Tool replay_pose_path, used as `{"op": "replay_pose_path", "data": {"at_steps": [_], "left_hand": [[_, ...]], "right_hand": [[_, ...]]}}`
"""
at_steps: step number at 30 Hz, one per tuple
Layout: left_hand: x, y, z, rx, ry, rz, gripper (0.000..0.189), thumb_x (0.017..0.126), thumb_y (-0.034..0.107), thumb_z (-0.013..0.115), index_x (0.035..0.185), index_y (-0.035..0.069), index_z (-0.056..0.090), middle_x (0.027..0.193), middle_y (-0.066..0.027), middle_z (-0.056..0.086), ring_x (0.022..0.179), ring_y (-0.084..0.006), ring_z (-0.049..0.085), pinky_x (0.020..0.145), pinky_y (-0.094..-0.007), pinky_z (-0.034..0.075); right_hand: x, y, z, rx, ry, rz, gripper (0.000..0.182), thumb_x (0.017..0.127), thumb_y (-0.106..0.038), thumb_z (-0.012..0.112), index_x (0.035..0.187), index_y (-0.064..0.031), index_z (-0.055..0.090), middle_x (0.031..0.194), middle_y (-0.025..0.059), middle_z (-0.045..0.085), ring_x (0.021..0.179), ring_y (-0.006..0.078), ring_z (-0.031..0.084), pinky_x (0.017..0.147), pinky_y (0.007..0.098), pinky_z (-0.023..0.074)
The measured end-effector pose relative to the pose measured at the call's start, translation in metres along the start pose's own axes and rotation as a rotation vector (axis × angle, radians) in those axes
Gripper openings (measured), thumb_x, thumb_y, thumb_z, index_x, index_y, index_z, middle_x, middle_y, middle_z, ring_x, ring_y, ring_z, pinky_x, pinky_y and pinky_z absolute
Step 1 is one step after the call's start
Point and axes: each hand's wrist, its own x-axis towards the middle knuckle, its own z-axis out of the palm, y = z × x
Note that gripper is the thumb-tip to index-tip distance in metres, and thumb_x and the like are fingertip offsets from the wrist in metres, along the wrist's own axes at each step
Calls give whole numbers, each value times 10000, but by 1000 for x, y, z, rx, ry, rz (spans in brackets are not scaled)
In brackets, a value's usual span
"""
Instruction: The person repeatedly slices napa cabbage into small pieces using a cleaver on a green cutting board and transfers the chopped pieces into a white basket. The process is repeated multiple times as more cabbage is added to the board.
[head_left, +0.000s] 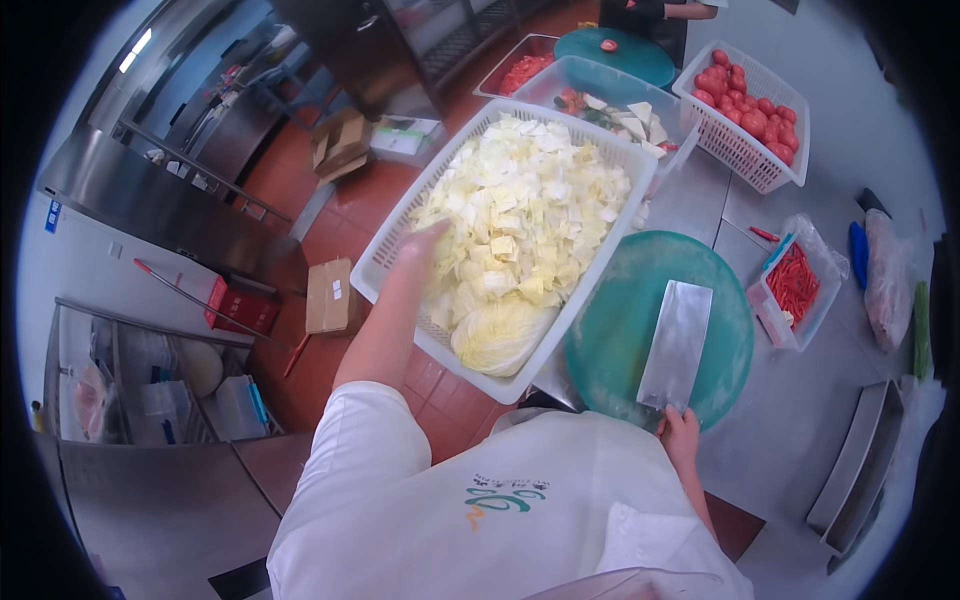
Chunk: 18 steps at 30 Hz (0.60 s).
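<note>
My right hand (679, 437) grips a cleaver (677, 341) at its handle end. Its broad steel blade lies flat over a round green cutting board (600, 341). To the left, a white perforated plastic basket (510, 394) is heaped with chopped napa cabbage (525, 195). A larger, uncut-looking piece of napa cabbage (501, 337) rests at the basket's near end. My left hand (424, 241) reaches over the basket's left rim and touches the chopped leaves. It is blurred, and its fingers are partly lost among the pale pieces, so whether they hold any is unclear.
Behind the basket stands a transparent tub (630, 75) of cut vegetables. A white basket of tomatoes (750, 112) is at the back right, near another person's arm (686, 11). Right of the board sits a container of red chilies (795, 285). Cardboard boxes (330, 296) stand on the floor.
</note>
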Motion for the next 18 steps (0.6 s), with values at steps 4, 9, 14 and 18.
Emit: {"op": "replay_pose_path", "data": {"at_steps": [4,9,14,18], "left_hand": [[-4,-13,-12,-58,-58,99,997,865,282,781,1615,180,133,1418,-213,524,1146,-343,647,867,-534,574],[-5,-11,-24,-228,-262,46,925,836,258,793,1579,104,264,1488,-184,454,1272,-322,550,957,-513,527],[42,-49,-13,-108,168,81,940,798,235,817,1555,46,293,1474,-190,474,1273,-312,549,985,-508,512],[-33,-6,19,35,314,63,951,768,212,849,1523,-12,317,1398,-185,539,1210,-308,585,986,-467,514]], "right_hand": [[-2,4,0,68,10,13,185,1003,-197,584,961,-20,550,616,56,503,476,159,488,444,307,420],[-4,6,-3,96,45,42,189,1002,-203,586,959,-24,545,615,58,501,463,166,488,441,307,416],[-9,7,-4,94,64,40,198,998,-210,588,966,-21,541,623,61,503,449,171,487,437,311,413],[-14,9,-8,57,77,65,204,1000,-219,586,980,-22,542,626,58,500,447,171,492,435,317,417]]}}
